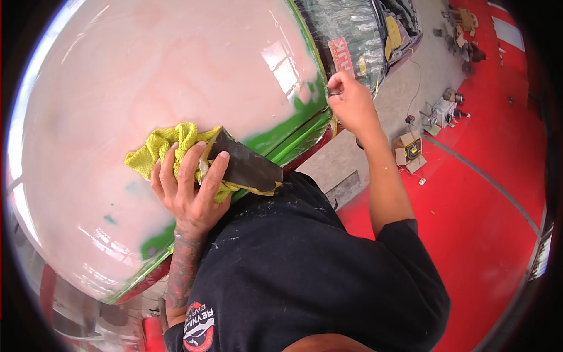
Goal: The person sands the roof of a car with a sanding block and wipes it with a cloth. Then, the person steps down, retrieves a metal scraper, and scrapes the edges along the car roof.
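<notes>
My left hand (190,190) presses a bunched yellow cloth (155,152) and a dark sheet (249,167) with worn yellowish edges onto a curved panel (146,70). The panel is pale pinkish, with green patches along its near edge. Over the panel's right corner, beside the plastic-covered glass (314,29), my right hand (352,105) is closed with its thumb and fingertips together. Anything between those fingertips is too small to name.
Just past my right hand, a red sticker (341,56) lies on the covered glass. An open cardboard box (409,151) and a small stand (443,111) are on the floor to the right. Red flooring (469,234) extends beyond a grey strip.
</notes>
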Demonstrator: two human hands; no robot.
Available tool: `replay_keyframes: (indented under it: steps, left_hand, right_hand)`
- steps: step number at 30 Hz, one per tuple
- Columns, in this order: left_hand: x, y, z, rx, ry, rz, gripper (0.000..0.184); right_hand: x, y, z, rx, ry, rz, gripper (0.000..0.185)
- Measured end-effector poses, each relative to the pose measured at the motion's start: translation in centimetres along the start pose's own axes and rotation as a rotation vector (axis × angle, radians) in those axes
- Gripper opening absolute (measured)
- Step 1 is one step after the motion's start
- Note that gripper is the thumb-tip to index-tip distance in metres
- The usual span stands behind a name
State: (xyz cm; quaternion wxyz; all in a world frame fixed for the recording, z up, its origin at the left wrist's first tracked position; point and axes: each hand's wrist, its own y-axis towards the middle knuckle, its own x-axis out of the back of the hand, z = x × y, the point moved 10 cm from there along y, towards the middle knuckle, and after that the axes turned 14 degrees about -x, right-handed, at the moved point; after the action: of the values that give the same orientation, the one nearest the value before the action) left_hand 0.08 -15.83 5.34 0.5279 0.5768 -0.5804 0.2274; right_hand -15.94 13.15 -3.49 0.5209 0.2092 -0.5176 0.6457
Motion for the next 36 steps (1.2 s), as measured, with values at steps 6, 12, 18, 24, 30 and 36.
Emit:
replay_keyframes:
  steps: [6,12,18,24,30,36]
  left_hand:
    - [-0.1,0.1,0.0,-0.002,-0.006,0.013,0.059]
    - [-0.1,0.0,0.1,-0.003,-0.002,0.018,0.058]
    - [-0.1,0.1,0.0,-0.005,-0.004,0.02,0.058]
    - [-0.1,0.1,0.0,-0.008,-0.002,0.01,0.058]
    - [-0.1,0.0,0.0,-0.015,0.001,0.014,0.059]
    - [-0.1,0.0,0.0,-0.005,-0.009,0.029,0.06]
  right_hand:
    - [0.4,-1.1,-1.9,-0.114,0.27,0.066,0.018]
    - [0.3,-1.5,0.0,-0.053,0.164,-0.03,0.016]
    - [0.5,-2.3,2.4,0.123,-0.048,-0.178,0.014]
    - [1.0,-5.4,3.2,0.362,-0.09,-0.264,0.018]
    - [0.6,-6.2,3.4,0.275,-0.074,-0.28,0.021]
    - [0.1,-5.6,3.1,0.115,-0.071,-0.226,0.021]
